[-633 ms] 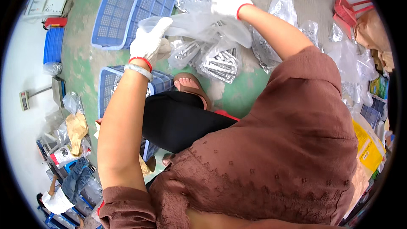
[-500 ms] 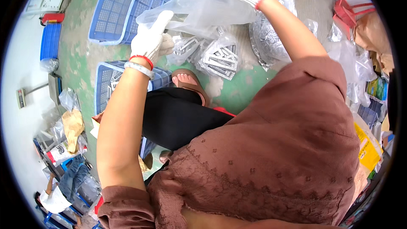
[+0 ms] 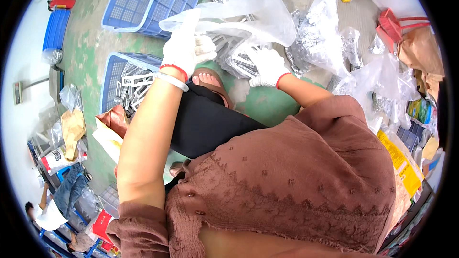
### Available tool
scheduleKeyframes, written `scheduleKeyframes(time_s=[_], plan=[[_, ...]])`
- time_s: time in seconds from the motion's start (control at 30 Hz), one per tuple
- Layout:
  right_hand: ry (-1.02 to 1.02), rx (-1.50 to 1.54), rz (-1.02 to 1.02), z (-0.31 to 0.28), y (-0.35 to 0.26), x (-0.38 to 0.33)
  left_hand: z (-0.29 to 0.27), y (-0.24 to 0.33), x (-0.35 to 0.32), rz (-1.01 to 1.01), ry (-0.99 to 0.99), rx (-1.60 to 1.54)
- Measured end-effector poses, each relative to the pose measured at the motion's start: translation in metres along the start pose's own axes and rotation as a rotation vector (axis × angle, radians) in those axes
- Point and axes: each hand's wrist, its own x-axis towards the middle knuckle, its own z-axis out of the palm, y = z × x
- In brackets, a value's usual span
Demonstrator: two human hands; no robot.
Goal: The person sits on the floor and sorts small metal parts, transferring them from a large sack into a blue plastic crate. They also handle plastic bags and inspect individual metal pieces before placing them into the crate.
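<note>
Both my hands wear white knitted gloves with red cuffs. My left hand [image 3: 187, 50] has its fingers curled and closed on the edge of a large translucent plastic bag [image 3: 263, 12], which billows out to the right. Below that sheet lies a clear bag of small silvery frame-shaped parts [image 3: 237, 59], on the floor just beyond my foot. My right hand [image 3: 268, 67] is at this bag's right side, fingers and thumb closed around it. The large bag's folds partly cover the parts.
Blue plastic crates [image 3: 167, 7] stand at the far left. A nearer blue crate [image 3: 109, 79] holds loose silvery frames. Filled clear bags [image 3: 315, 31] lie at the right, with a red basket [image 3: 389, 24] behind. A paper bag [image 3: 112, 131] stands by my left arm.
My right hand has come down toward me from the large bag's far edge to the bag of parts. The stretched large bag now hangs looser. My view has shifted slightly.
</note>
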Motion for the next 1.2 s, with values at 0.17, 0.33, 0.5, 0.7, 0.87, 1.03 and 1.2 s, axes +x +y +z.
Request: scheduleKeyframes(time_s=[0.17,0.33,0.5,0.7,0.87,1.03,1.2], plan=[[-0.101,0.069,0.082,-0.003,-0.005,0.005,0.002,-0.009,-0.006,-0.001,0.024,-0.069],[-0.249,0.089,0.15,-0.024,-0.014,0.009,-0.018,-0.015,-0.001,0.122,0.035,0.085],[-0.255,0.082,0.127,-0.024,-0.01,0.015,-0.018,-0.017,-0.008,0.126,0.04,0.137],[-0.297,0.403,0.097,0.0,0.022,0.035,-0.024,-0.017,-0.004,-0.056,-0.052,0.222],[-0.536,0.65,0.121,-0.017,0.027,0.037,-0.02,-0.019,-0.003,-0.201,-0.137,0.202],[-0.61,1.08,0.221,-0.001,0.064,0.029,-0.021,-0.024,0.014,-0.279,-0.14,0.208],[-0.771,1.641,0.268,-0.037,0.063,-0.018,-0.022,-0.03,0.022,-0.156,-0.195,0.16]])
